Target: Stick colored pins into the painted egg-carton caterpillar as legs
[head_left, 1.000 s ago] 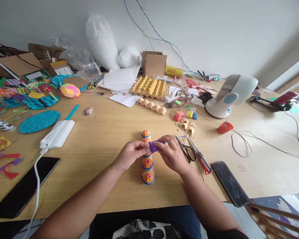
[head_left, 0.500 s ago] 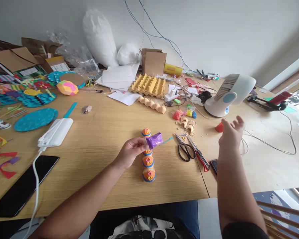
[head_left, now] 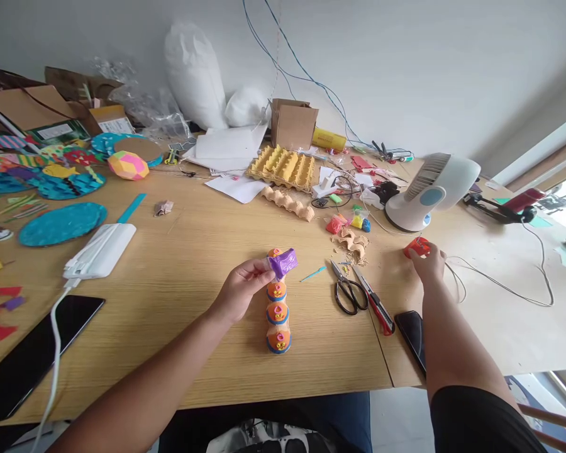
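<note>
My left hand pinches a small purple packet above a row of orange egg-carton cups trimmed in blue. That row lies lengthwise on the wooden table. My right hand is stretched out to the right and closes its fingers on a small red cup near the white fan.
Scissors and a red cutter lie right of the cups, with a black phone at the table's edge. A tablet, a white power bank, a yellow egg tray and paper crafts fill the left and back.
My right hand let go of the purple packet, swung right and came down onto the red cup. My left hand kept the packet and lifted it slightly.
</note>
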Demonstrator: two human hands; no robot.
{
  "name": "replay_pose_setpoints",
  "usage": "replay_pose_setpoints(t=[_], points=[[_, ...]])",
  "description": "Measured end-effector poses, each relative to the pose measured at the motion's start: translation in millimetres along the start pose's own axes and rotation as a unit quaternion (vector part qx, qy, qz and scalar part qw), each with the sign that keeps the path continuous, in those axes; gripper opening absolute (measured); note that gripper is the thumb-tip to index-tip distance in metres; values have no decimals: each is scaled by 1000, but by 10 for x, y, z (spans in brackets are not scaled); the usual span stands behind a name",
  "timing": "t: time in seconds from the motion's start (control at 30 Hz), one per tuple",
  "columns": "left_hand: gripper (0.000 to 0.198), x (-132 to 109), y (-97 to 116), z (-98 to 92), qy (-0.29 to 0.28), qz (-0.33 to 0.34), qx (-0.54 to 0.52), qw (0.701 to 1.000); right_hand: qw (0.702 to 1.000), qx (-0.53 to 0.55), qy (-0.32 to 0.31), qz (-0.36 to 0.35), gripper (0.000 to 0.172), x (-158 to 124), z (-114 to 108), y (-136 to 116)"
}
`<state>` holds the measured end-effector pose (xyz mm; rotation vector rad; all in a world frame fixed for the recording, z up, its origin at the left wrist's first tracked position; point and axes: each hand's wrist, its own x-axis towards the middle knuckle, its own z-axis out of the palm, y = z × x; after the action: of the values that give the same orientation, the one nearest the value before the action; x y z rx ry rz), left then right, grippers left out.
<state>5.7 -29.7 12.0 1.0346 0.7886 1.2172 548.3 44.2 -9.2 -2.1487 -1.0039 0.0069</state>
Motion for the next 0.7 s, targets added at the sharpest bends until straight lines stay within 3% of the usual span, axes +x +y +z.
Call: replay_pose_setpoints(t=[0.2,0.37,0.53,0.6,0.7], points=[[19,0,6,2,10,3,-8,1000,998,59,19,-14,36,-136,48,-121],[20,-17,21,7,23,-8,-19,1000,987,153,-7,-57,54,-596,34,-586],[21,-24,16,15,26,-10,-20,999,938,275,-151,-149,72,-1278,296,-1269],[23,-20,19,19,30,-9,-18,999,916,295,-201,-185,64,-1518,464,-1471],[24,-11,34,23,38,-6,-20,999,910,260,-249,-206,47,-1737,663,-1633]])
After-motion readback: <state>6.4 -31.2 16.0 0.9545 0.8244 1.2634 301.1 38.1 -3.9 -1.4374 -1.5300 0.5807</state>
